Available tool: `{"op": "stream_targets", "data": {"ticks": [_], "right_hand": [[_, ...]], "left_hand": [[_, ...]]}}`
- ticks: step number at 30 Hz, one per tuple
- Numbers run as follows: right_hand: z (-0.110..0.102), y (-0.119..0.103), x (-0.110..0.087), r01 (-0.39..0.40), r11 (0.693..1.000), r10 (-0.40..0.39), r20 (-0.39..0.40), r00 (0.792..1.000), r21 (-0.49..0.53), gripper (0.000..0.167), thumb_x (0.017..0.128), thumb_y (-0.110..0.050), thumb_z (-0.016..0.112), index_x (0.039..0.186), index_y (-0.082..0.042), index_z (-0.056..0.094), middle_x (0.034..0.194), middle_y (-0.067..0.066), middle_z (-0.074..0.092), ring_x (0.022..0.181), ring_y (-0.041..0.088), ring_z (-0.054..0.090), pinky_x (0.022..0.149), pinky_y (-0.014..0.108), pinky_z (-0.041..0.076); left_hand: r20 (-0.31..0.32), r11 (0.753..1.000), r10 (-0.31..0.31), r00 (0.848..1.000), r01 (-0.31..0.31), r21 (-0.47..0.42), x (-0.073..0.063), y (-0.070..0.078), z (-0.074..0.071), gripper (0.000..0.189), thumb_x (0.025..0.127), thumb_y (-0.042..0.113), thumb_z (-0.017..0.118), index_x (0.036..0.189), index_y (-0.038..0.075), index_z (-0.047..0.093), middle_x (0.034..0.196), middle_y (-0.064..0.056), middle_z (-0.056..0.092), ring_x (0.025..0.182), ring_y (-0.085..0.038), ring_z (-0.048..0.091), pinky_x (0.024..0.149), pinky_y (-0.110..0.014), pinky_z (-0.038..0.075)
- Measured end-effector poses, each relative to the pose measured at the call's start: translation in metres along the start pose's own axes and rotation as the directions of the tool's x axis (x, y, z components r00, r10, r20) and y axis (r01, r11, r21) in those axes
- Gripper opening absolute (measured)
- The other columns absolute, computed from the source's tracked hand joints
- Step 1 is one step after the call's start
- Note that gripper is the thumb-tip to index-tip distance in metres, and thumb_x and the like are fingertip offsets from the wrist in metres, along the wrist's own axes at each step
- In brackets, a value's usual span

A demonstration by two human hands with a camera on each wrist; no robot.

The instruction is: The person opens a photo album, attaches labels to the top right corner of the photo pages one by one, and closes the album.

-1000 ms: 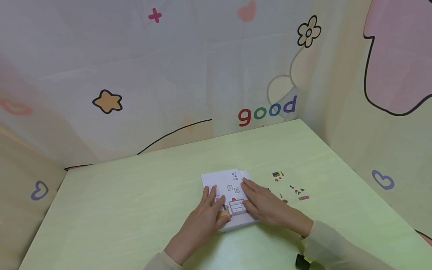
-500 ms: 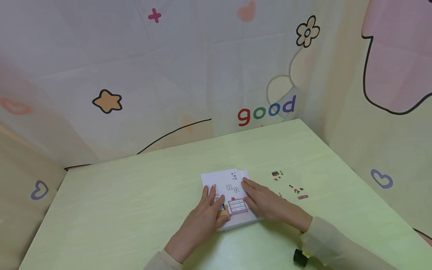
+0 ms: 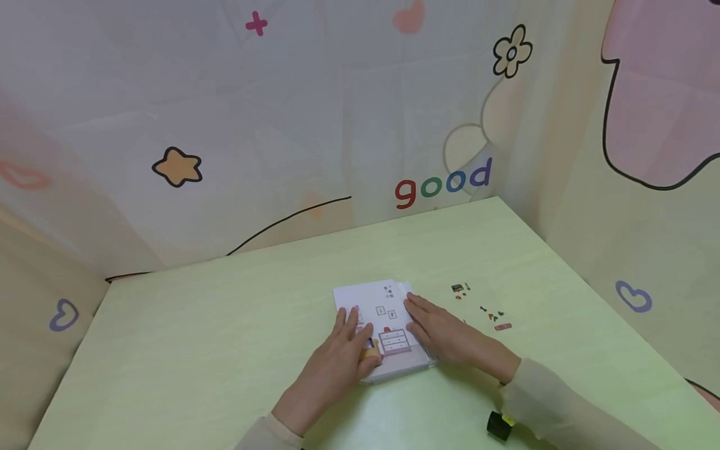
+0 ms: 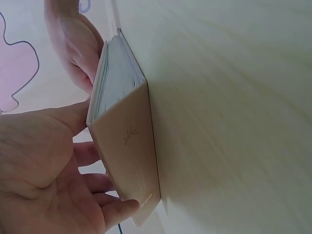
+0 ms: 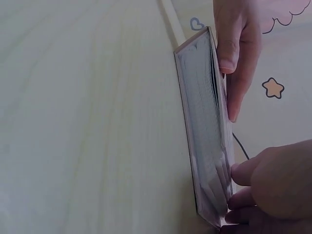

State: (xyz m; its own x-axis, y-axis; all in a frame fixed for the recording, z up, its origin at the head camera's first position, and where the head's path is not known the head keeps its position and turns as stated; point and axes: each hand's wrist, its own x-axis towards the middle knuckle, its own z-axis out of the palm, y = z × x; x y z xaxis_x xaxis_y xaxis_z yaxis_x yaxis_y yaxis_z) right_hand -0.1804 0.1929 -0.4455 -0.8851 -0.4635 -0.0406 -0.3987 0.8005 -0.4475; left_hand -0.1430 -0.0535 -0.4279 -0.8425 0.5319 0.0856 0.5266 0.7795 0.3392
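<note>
A thick book lies on the pale green table in the head view, its white upper face printed with a chest of drawers, small frames and a yellow item. My left hand rests on the left part of that face with fingers stretched out. At the right edge, my right hand presses with its fingers extended. The left wrist view shows the book's beige spine beside my left fingers. In the right wrist view, my right fingertips touch the upper side near the page edges, where a few leaves are spread apart.
Several small cut-out stickers lie on the table to the right of the book. A black cylinder-like object with a yellow part sits by the right sleeve. A patterned cloth wall stands behind the table.
My right hand has shifted slightly at the book's right edge, uncovering more of the printed chest of drawers. My left hand stays on the book. The head view has moved slightly.
</note>
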Motion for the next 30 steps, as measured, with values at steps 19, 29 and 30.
{"op": "stream_targets", "data": {"ticks": [19,29,30], "right_hand": [[-0.024,0.007,-0.003,0.047,0.998,-0.054,-0.164,0.985,-0.048,0.063,0.106,-0.032,0.058,0.156,0.002,0.04,0.166,0.018,0.03,0.154,0.04,0.022,0.118,0.062,0.027],[-0.045,0.025,-0.008,-0.033,0.986,0.001,-0.194,0.981,-0.161,0.07,0.106,-0.046,0.053,0.159,-0.002,0.036,0.167,0.02,0.025,0.155,0.044,0.014,0.118,0.071,0.017],[-0.046,0.028,-0.009,-0.04,0.985,0.008,-0.189,0.982,-0.168,0.071,0.106,-0.047,0.052,0.16,-0.003,0.035,0.168,0.02,0.024,0.156,0.043,0.012,0.118,0.071,0.015]], "left_hand": [[-0.129,0.993,-0.112,0.985,0.115,0.017,-0.013,-0.019,-0.034,0.066,0.098,0.033,0.073,0.151,0.0,0.05,0.162,-0.022,0.036,0.153,-0.044,0.023,0.119,-0.06,0.028],[-0.225,0.989,-0.134,0.965,0.145,0.032,-0.032,-0.051,-0.063,0.069,0.101,0.034,0.068,0.155,-0.001,0.043,0.163,-0.026,0.031,0.153,-0.047,0.018,0.12,-0.063,0.021],[-0.229,0.988,-0.138,0.963,0.15,0.036,-0.034,-0.053,-0.066,0.069,0.102,0.035,0.067,0.156,0.0,0.042,0.164,-0.026,0.03,0.153,-0.047,0.017,0.12,-0.064,0.02]]}}
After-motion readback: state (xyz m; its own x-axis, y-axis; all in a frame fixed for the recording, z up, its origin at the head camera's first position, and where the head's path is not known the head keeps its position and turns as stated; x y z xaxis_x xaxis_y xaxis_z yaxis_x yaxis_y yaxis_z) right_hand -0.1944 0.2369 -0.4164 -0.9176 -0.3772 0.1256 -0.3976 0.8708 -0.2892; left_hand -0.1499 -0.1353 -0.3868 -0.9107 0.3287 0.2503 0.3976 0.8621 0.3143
